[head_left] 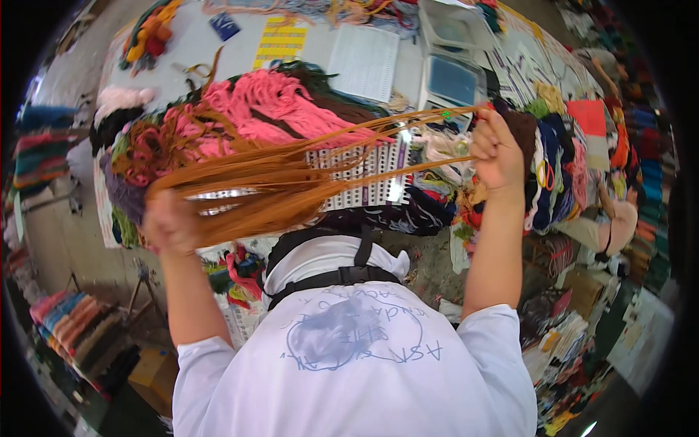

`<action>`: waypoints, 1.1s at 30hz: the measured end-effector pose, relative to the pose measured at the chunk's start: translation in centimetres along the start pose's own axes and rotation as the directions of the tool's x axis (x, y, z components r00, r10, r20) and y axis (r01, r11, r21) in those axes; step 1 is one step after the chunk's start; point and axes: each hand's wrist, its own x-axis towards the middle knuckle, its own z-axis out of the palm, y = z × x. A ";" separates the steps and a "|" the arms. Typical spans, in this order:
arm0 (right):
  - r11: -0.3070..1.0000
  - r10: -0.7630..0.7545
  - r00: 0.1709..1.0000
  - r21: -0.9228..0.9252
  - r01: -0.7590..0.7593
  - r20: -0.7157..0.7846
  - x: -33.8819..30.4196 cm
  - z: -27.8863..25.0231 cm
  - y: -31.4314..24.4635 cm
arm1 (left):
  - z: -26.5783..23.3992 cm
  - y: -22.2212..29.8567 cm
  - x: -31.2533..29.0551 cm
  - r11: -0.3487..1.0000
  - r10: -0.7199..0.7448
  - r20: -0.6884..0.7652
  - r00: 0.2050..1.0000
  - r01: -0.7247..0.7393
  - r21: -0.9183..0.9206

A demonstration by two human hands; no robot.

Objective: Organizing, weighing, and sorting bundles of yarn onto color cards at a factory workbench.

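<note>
A skein of orange-brown yarn (255,186) is stretched sideways between my two hands, above the near edge of the table. My left hand (171,222), smeared by motion, is at the skein's left end, where the strands are thick and loose. At the right, my right hand (497,149) is closed around a few thin strands pulled taut. Beneath the skein lies a white card with rows of holes (368,178), partly covered by the strands. A heap of pink yarn (273,102) lies just beyond, mixed with brown and dark green yarn.
Farther back on the table are a yellow patterned sheet (280,41), a white printed sheet (362,62), clear plastic boxes (451,80) and scissors (193,69). Bundles of coloured yarn (550,167) crowd the right side. Another person (611,222) is at the far right.
</note>
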 end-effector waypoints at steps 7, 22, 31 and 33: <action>0.998 0.020 0.847 0.065 0.017 -0.531 -4.5 -21.9 -11.7 | 3.7 11.1 -4.7 0.908 0.419 -0.291 0.860 -0.389 0.158; 0.865 -0.451 0.815 -0.403 0.299 -0.364 -2.8 -16.7 -25.2 | 1.6 5.6 3.6 0.821 0.569 -0.431 0.700 -0.463 0.334; 0.766 -0.600 0.798 -0.248 0.593 0.057 2.8 -5.2 -39.4 | 2.0 -8.3 13.6 0.950 0.280 -0.520 0.807 -0.157 0.270; 0.721 -0.634 0.771 -0.316 0.616 0.058 6.4 -4.0 -37.2 | 1.8 -10.1 13.8 0.945 0.293 -0.581 0.759 -0.138 0.297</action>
